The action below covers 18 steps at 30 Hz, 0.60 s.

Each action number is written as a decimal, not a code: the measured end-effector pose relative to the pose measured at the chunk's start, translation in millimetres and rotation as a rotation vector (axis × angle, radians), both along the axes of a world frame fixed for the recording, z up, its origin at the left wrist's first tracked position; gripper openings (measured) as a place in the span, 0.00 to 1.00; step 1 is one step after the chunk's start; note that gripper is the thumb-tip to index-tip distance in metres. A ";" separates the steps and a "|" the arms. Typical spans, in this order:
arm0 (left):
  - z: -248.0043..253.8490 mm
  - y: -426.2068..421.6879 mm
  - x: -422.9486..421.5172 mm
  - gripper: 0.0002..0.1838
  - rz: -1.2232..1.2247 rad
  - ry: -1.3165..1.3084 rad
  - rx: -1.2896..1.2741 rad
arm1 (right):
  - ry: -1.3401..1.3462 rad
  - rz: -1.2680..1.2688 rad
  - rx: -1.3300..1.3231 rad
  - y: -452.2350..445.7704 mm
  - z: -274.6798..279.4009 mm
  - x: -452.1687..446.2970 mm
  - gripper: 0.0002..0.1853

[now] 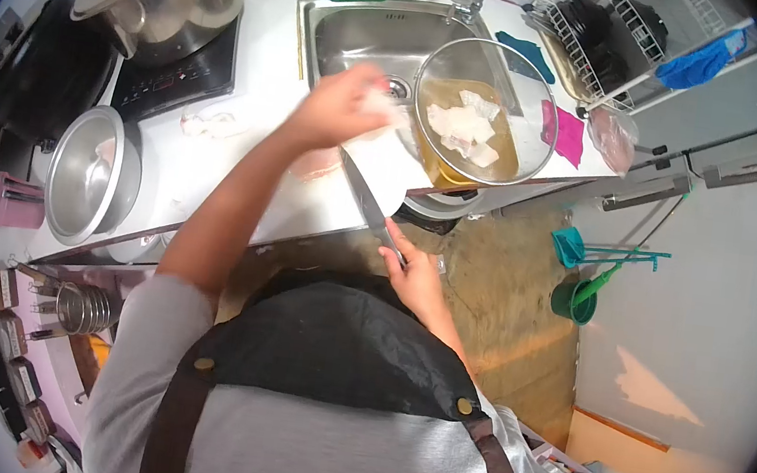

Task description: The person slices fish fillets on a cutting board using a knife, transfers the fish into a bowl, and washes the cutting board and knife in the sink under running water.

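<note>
My right hand (414, 277) is closed round the handle of a kitchen knife (365, 196), its blade angled up and left over a white board (387, 169). My left hand (345, 108), smeared by motion, is raised above the board between the sink and the knife. Its fingers are closed on a pale pinkish piece (383, 105), blurred and perhaps raw meat. Under my left wrist lies another pinkish piece (314, 166), partly hidden. To the right, a wide see-through bowl (543, 153) holds several whitish pieces (458, 125) and overhangs the counter edge.
Behind my hands is a steel sink (342, 29) with a faucet (466, 11). At the left stand a metal bowl (83, 177), a large pot (175, 8) on a black cooktop (181, 70), and a pale scrap (208, 124). A dish rack (597, 70) and pink cloth (563, 134) are at the right.
</note>
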<state>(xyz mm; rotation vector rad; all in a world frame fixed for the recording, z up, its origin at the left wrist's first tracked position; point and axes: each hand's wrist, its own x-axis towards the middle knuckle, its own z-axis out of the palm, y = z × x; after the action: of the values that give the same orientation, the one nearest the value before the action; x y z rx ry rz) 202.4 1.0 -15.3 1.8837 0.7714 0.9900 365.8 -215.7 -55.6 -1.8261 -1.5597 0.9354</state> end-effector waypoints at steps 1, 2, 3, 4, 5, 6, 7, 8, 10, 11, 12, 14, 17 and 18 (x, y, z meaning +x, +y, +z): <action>12.2 6.4 29.0 0.19 -0.083 0.075 0.046 | -0.007 -0.009 0.001 -2.6 1.8 -1.0 0.23; 24.8 9.6 57.9 0.17 -0.163 0.150 0.093 | -0.014 -0.016 0.002 -5.0 2.9 -1.7 0.23; 28.7 11.5 86.4 0.18 -0.215 0.151 0.001 | -0.015 -0.020 0.005 -7.5 2.9 -2.4 0.23; 28.7 15.7 106.4 0.18 -0.265 0.153 -0.092 | -0.005 -0.037 0.022 -9.4 2.3 -3.5 0.23; 24.5 26.0 115.5 0.18 -0.265 0.155 -0.090 | 0.006 -0.051 0.039 -10.3 1.4 -4.9 0.23; 17.3 37.7 121.6 0.18 -0.162 0.138 -0.043 | 0.009 -0.048 0.038 -11.4 -2.5 -4.9 0.23; 13.1 44.6 121.2 0.18 -0.052 0.121 -0.003 | 0.032 -0.070 0.055 -14.0 -9.0 -3.0 0.23; 5.6 52.7 109.3 0.15 0.031 0.013 0.067 | 0.058 -0.088 0.070 -16.2 -14.4 -1.3 0.23; 2.2 64.8 58.5 0.11 0.076 0.082 0.057 | 0.066 -0.110 0.090 -19.2 -19.8 1.4 0.24; -8.4 67.9 27.9 0.12 0.160 0.209 0.110 | 0.068 -0.150 0.117 -21.2 -22.8 3.3 0.24; -14.1 69.6 -3.1 0.17 0.213 0.479 0.178 | 0.160 -0.179 0.039 -23.3 -30.6 8.1 0.24; -41.3 61.1 -49.8 0.22 0.147 0.769 0.027 | 0.177 -0.196 0.058 -26.2 -42.5 14.1 0.24; -88.1 51.7 -80.3 0.24 -0.066 0.738 0.151 | 0.168 -0.191 0.085 -24.3 -47.8 22.2 0.24; -84.7 39.3 -79.8 0.25 -0.092 0.761 0.146 | 0.184 -0.184 0.069 -24.7 -43.8 22.7 0.24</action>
<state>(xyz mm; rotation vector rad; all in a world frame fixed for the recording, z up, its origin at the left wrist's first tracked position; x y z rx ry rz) 122.5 40.3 -100.0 2.4260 1.0406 0.2451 388.5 -240.4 -99.4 -1.7483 -1.2735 0.9231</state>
